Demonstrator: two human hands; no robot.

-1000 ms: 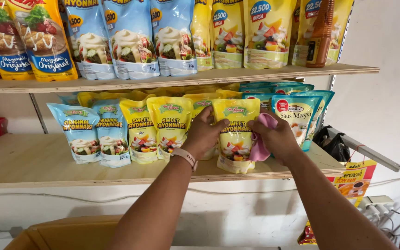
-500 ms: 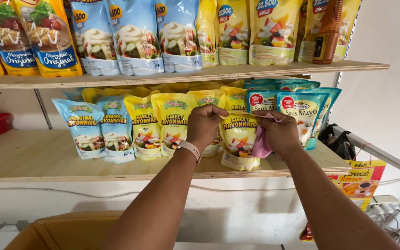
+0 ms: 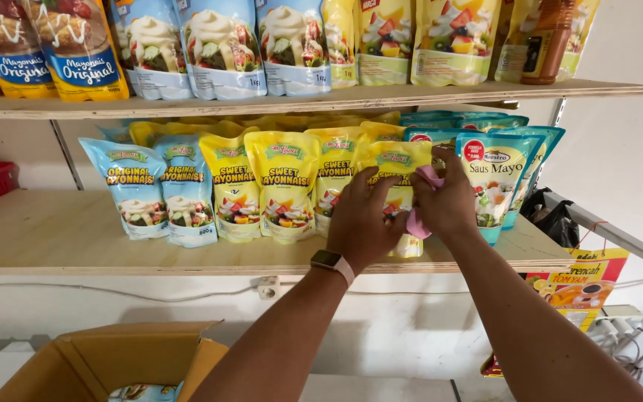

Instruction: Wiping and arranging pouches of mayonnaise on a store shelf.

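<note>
**Yellow pouch held upright at the shelf's front edge**

Yellow mayonnaise pouch (image 3: 396, 186) standing on the lower wooden shelf (image 3: 61, 231), near the front edge, at 3 o'clock of the yellow row (image 3: 284, 182) and at 9 o'clock of the teal pouches (image 3: 496, 175). Left hand (image 3: 362, 223) spread flat against its face, fingers loose, steadying rather than clasping. Right hand (image 3: 448, 201) at the pouch's 3 o'clock side, closed around a pink cloth (image 3: 418, 222) pressed to the lower corner.

Likely risk: a tip forward off the shelf toward the open cardboard box (image 3: 128, 365) at 6 o'clock, caused by a hard wipe on a soft, narrow-based pouch. Also possible: a nudge sideways into the neighbours, toppling the row.
</note>
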